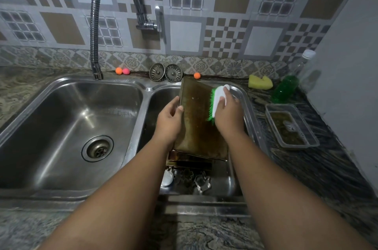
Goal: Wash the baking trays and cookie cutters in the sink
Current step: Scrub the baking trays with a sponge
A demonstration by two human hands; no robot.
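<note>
- Your left hand [168, 121] grips the left long edge of the baking tray [196, 125], thumb on the top face and fingers wrapped behind it. It is a firm holding grip.
- Your right hand [228, 114] is wrapped over the white back of the scrub brush [219, 98], fingers curled round its body. The green bristles [211, 108] face left and press onto the tray near its right long edge.
- The tray stands tilted in the right basin [248, 110]. Its far short edge leans up at the back rim, and its near short edge sits low on a second tray [190, 163] beneath it.
- The tray's long axis runs away from you, from the low near end up to the far end. The brush lies along that same axis, in the upper half of the tray.
- The relation your next stroke turns on: the brown, stained face lies to the left of the brush and down toward you. In my judgement you should stroke toward your left hand and down the slope.
- Your left hand is the brace. It sits directly across the tray from the brush, so pushing leftward loads that grip. Watch that the wet edge does not slip.
- The cookie cutters [194, 180] lie in the bottom of the same basin, nearest you, below the tray's low end. Neither hand touches them.
- The faucet spout [97, 75] hangs over the left basin [71, 119], well apart from the tray. I see no water running, and rinsing looks not yet done.
</note>
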